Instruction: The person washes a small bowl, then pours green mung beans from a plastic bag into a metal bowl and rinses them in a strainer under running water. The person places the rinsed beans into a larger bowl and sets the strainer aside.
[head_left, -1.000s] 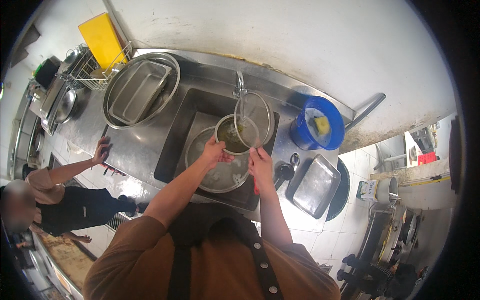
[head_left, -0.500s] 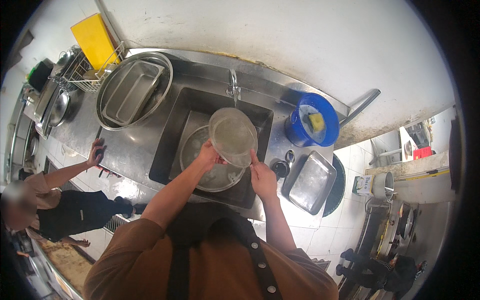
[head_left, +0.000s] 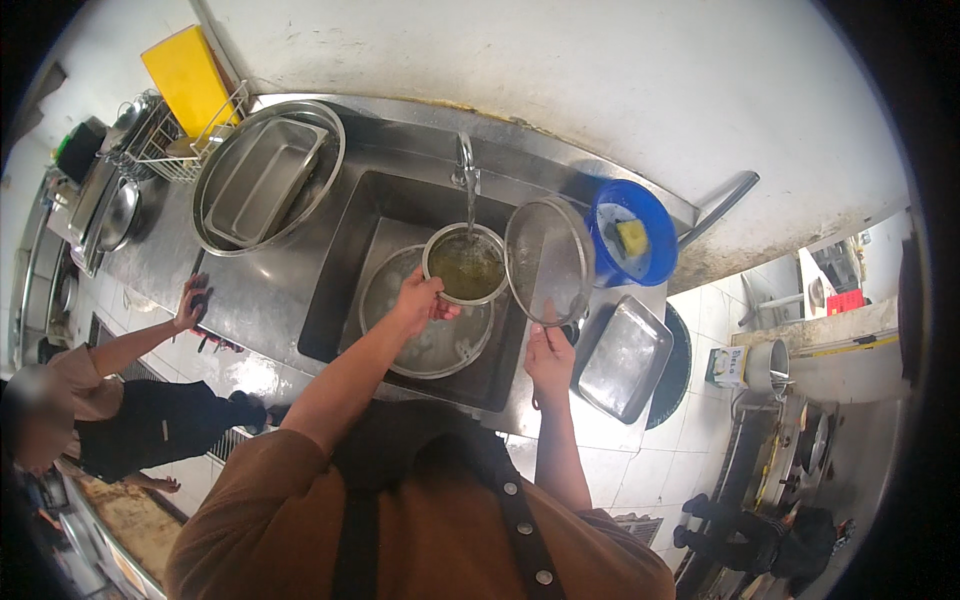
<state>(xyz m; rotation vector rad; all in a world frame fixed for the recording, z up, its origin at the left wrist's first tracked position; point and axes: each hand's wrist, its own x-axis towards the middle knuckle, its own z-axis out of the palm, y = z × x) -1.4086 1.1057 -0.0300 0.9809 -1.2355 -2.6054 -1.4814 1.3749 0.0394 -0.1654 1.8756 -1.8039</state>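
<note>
My left hand (head_left: 418, 302) grips the side of a round metal bowl (head_left: 474, 301) holding greenish-yellow liquid. Water from the tap (head_left: 465, 165) runs into it. Below, a wide round basin (head_left: 428, 374) with cloudy water sits in the sink (head_left: 328, 325). My right hand (head_left: 549, 362) is closed on the lower end of a round mesh strainer (head_left: 548, 255), tilted up beside the bowl, over the sink's right edge. The counter and part of the blue bucket show near its rim. What part of the strainer my right fingers wrap is hard to make out.
At right stand a blue bucket (head_left: 608, 270) with a yellow sponge (head_left: 632, 238) in water and a metal tray (head_left: 625, 362). Left of the sink, a large round pan (head_left: 205, 200) holds a rectangular pan (head_left: 262, 185). Another person's hand (head_left: 190, 303) rests at the counter's left front edge.
The strainer has moved right, off the bowl, uncovering the bowl and its liquid. My right hand went right with it; my left hand stays nearly in place. Tap water now shows falling into the bowl.
</note>
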